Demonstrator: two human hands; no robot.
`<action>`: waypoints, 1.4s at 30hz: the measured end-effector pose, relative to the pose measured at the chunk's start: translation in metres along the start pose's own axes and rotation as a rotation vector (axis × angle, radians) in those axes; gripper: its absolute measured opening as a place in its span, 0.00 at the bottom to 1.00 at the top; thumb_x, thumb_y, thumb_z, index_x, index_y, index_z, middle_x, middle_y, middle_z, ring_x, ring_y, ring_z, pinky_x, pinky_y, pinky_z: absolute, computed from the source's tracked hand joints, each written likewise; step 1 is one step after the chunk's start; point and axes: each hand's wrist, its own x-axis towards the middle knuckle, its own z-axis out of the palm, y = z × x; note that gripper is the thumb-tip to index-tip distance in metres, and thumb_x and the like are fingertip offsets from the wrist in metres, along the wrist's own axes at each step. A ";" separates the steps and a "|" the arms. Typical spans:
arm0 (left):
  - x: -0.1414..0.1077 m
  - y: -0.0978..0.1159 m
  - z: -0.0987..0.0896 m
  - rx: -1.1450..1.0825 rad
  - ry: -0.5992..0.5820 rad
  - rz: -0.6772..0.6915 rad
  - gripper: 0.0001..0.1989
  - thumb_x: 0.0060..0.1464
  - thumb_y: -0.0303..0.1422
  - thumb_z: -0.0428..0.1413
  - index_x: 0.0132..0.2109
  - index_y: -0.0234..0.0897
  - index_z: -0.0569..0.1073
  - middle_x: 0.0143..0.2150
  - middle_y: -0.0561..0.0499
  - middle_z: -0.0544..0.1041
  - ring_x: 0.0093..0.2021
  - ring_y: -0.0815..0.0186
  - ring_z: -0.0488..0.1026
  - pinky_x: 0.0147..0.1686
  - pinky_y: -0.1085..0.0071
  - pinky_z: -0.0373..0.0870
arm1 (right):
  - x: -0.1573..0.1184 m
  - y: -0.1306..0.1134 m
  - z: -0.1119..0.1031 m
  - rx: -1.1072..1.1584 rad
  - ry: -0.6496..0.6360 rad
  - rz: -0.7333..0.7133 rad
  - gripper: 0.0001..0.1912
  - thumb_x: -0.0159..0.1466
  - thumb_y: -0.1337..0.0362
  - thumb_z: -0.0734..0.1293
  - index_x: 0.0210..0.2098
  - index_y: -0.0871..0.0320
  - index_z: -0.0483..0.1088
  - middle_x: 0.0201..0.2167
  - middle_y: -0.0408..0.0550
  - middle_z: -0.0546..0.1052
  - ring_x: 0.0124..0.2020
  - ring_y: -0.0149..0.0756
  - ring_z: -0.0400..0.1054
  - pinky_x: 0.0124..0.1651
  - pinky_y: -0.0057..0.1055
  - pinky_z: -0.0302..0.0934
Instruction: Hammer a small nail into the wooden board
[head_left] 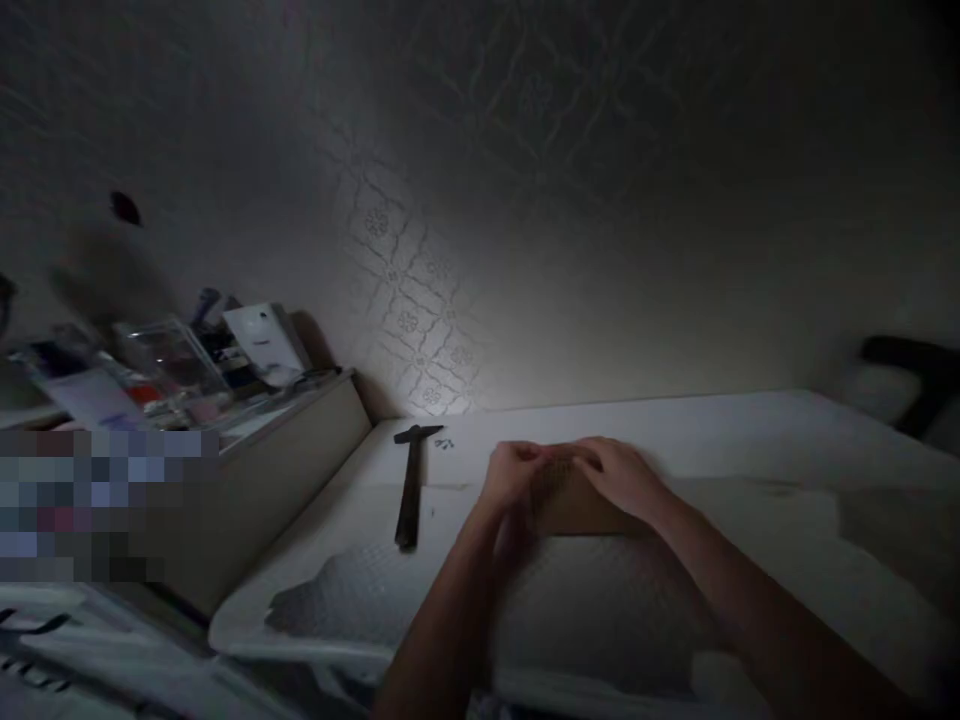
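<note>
A brown, flat, board-like piece (589, 512) lies on the white surface in front of me. My left hand (514, 470) is at its far left corner, fingers bent and drawn together. My right hand (619, 475) comes over the far right part, its thumb and fingers also closed. Both sets of fingertips meet near the far edge, by a darker textured patch (553, 482); what they pinch is too dim and blurred to make out. To the left lies a hammer (410, 490) with its head away from me. Several small nails or screws (444, 444) lie beside the hammer head.
A grey textured sheet (352, 600) covers the near part of the white table (300, 545). At left, a raised cabinet (300, 450) carries a white box (266, 340), clear organizers (176, 360) and clutter. A patterned wall stands behind. A dark object (919, 370) is at far right.
</note>
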 end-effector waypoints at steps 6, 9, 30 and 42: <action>-0.006 -0.011 -0.014 -0.004 -0.054 0.018 0.09 0.44 0.29 0.57 0.32 0.29 0.80 0.31 0.48 0.79 0.34 0.65 0.74 0.37 0.73 0.68 | -0.003 0.001 -0.003 0.029 -0.105 -0.100 0.20 0.59 0.62 0.64 0.51 0.53 0.69 0.51 0.50 0.72 0.53 0.43 0.64 0.57 0.41 0.54; -0.004 -0.015 -0.016 0.008 -0.131 -0.015 0.09 0.43 0.28 0.56 0.31 0.29 0.80 0.29 0.48 0.79 0.32 0.65 0.74 0.36 0.73 0.69 | -0.004 0.004 -0.001 0.055 -0.150 -0.085 0.21 0.58 0.59 0.65 0.52 0.53 0.69 0.53 0.51 0.70 0.55 0.45 0.62 0.58 0.43 0.54; -0.006 -0.017 -0.008 0.093 -0.198 -0.026 0.10 0.43 0.29 0.57 0.33 0.30 0.80 0.30 0.48 0.79 0.30 0.67 0.72 0.32 0.74 0.67 | -0.002 0.014 0.004 -0.006 -0.164 -0.083 0.20 0.62 0.62 0.60 0.53 0.57 0.67 0.54 0.51 0.69 0.56 0.41 0.60 0.60 0.40 0.52; -0.005 -0.020 -0.007 0.082 -0.189 -0.024 0.09 0.41 0.29 0.57 0.32 0.31 0.80 0.28 0.49 0.78 0.30 0.66 0.72 0.31 0.74 0.67 | -0.002 0.013 0.003 -0.005 -0.177 -0.054 0.19 0.62 0.62 0.61 0.52 0.57 0.68 0.54 0.52 0.69 0.56 0.42 0.60 0.59 0.39 0.52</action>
